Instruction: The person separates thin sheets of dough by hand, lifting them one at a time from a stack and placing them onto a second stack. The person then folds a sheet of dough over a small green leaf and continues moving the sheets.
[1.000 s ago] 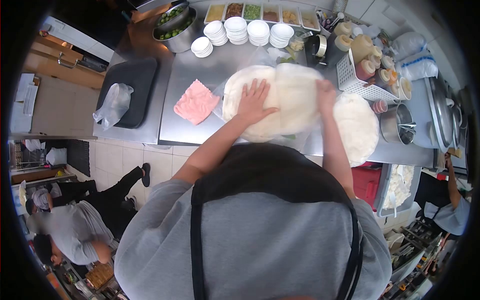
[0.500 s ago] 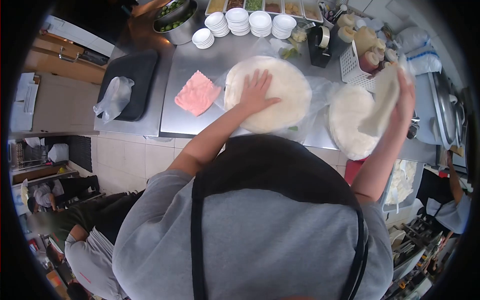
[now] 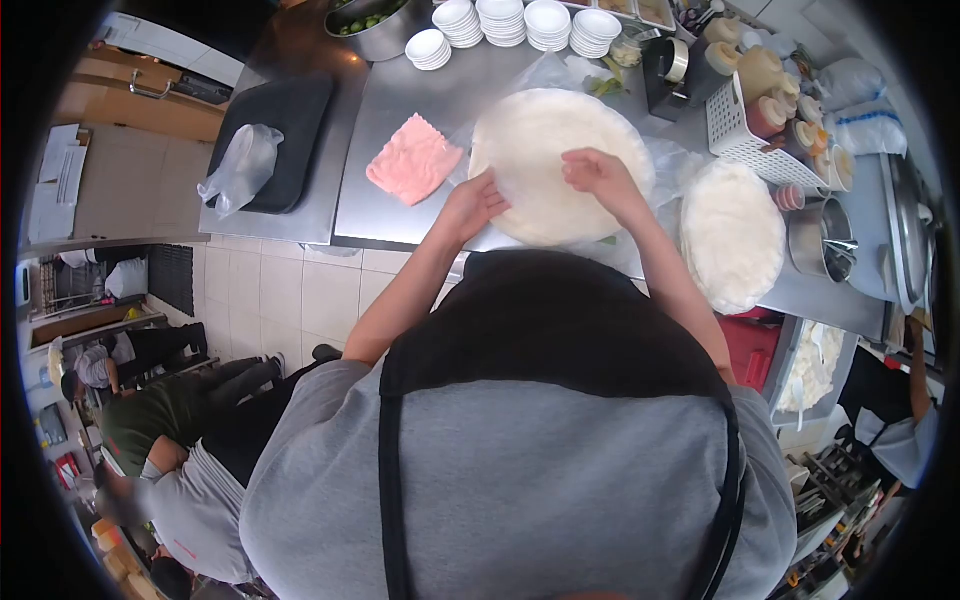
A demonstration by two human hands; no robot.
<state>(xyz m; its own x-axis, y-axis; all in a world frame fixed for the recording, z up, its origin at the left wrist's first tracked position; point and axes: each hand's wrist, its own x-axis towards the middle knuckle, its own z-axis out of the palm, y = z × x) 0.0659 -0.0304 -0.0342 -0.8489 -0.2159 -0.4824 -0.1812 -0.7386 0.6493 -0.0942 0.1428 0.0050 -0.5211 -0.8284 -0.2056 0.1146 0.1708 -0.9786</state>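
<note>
Wrapper stack [image 3: 545,130] was touched by the left hand [image 3: 478,200] at its near edge and the right hand [image 3: 598,178] on top, hands apart; grip could not be told.

Pink cloth [image 3: 413,158], stacked white bowls [image 3: 525,20]

**Entry: round stack of white sheets [image 3: 545,130]**

I see one stack of thin, round, off-white sheets, lying flat on the steel worktop [image 3: 400,110]. The top face is pale, matte and slightly uneven. The outline is near circular, with the sheet edges roughly in line. Clear plastic film [image 3: 665,165] lies under it and shows past its right rim. My left hand [image 3: 475,205] touches the near-left rim and my right hand [image 3: 600,175] rests on top. I cannot tell whether either has a grip on a sheet.
</note>
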